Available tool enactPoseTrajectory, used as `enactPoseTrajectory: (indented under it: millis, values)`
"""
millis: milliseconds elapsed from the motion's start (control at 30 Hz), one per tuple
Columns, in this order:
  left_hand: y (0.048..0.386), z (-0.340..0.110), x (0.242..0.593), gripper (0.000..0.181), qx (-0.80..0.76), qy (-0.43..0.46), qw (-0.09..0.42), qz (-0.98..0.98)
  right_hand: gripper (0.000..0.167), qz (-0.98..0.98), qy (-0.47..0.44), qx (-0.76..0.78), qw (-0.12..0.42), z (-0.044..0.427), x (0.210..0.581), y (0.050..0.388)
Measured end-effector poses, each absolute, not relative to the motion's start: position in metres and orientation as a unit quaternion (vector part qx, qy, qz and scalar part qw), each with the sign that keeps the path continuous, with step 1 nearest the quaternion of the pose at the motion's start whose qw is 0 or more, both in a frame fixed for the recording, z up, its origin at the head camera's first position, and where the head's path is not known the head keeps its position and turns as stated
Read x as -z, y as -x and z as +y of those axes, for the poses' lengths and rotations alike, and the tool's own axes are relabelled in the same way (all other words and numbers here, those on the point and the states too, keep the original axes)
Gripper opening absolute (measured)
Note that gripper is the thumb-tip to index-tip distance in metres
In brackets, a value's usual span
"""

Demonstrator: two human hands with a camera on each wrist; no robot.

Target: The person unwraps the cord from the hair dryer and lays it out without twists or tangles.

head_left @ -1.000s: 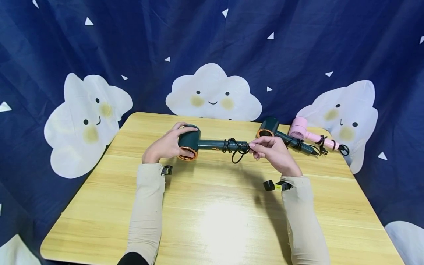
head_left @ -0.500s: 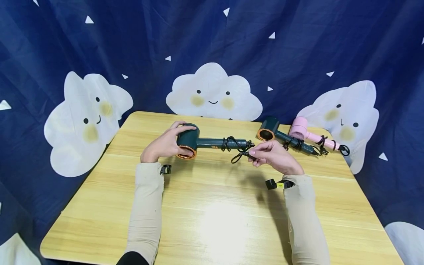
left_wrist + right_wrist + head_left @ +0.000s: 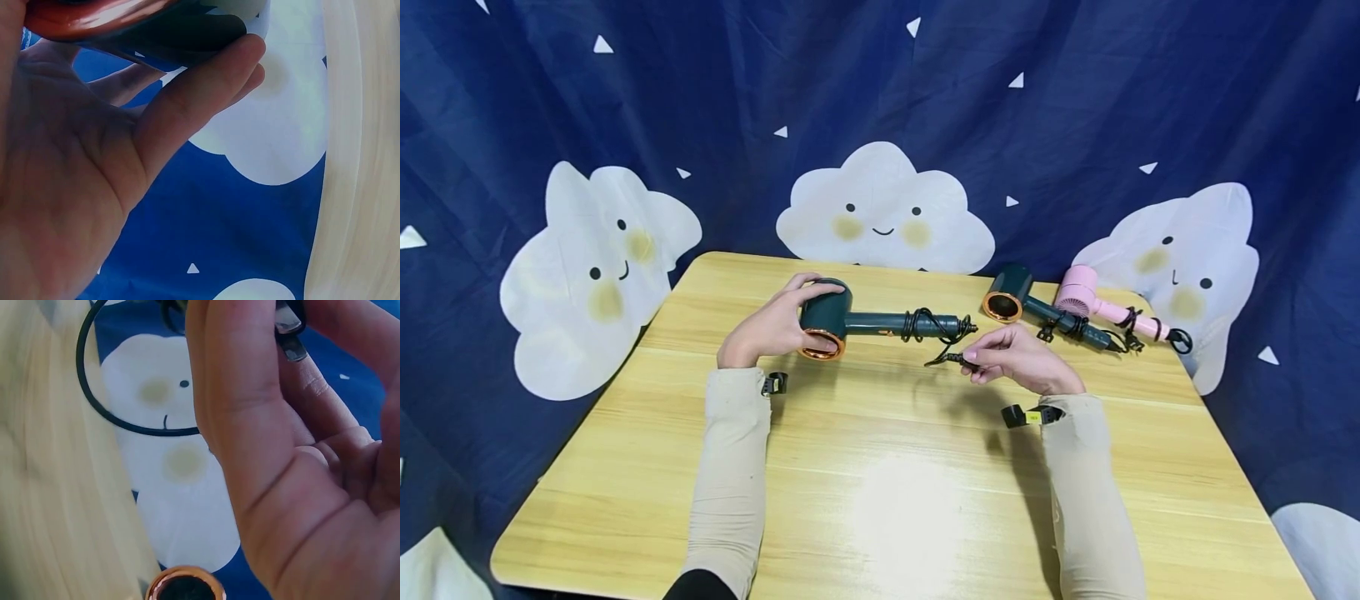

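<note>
Head view: the dark green hair dryer (image 3: 865, 323) is gripped round its copper-rimmed head by the left hand (image 3: 767, 327), toward the far side of the wooden table (image 3: 850, 425), and its handle is pointed toward the right hand (image 3: 1018, 362), by which the black plug (image 3: 292, 347) is pinched between thumb and fingers. Part of the work seems done: several turns of the black cord (image 3: 913, 326) are wrapped round the handle, much as on the second green hair dryer (image 3: 1041, 310) and the pink hair dryer (image 3: 1077, 289), laid side by side at the right. What appears left is the plug end, not yet secured; whether winding or undoing is meant cannot be judged. Whether the gripped dryer is lifted is hard to tell. It is cut off in the left wrist view; in the right, all but the plug's prongs is hidden, and a coppery ring (image 3: 184, 573) cannot be placed.
</note>
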State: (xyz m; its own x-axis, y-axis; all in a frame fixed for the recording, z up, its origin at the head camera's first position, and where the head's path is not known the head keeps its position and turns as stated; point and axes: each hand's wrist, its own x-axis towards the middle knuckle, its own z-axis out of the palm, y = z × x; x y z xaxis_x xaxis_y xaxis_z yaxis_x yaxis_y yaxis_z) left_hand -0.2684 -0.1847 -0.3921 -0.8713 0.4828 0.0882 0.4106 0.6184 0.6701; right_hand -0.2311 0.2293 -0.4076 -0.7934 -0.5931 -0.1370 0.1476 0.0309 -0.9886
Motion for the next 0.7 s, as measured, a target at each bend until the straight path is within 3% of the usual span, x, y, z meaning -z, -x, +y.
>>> enactPoseTrajectory:
  millis: [400,700]
  values:
    - [0.267,-0.184,0.391,0.091,-0.364,-0.253,0.051,0.895,0.015,0.697,0.138,0.652,0.263,0.233,0.423,0.238]
    - [0.266,-0.182,0.389,0.091,-0.363,-0.252,0.057,0.896,0.026,0.734,0.104,0.633,0.222,0.232,0.425,0.240]
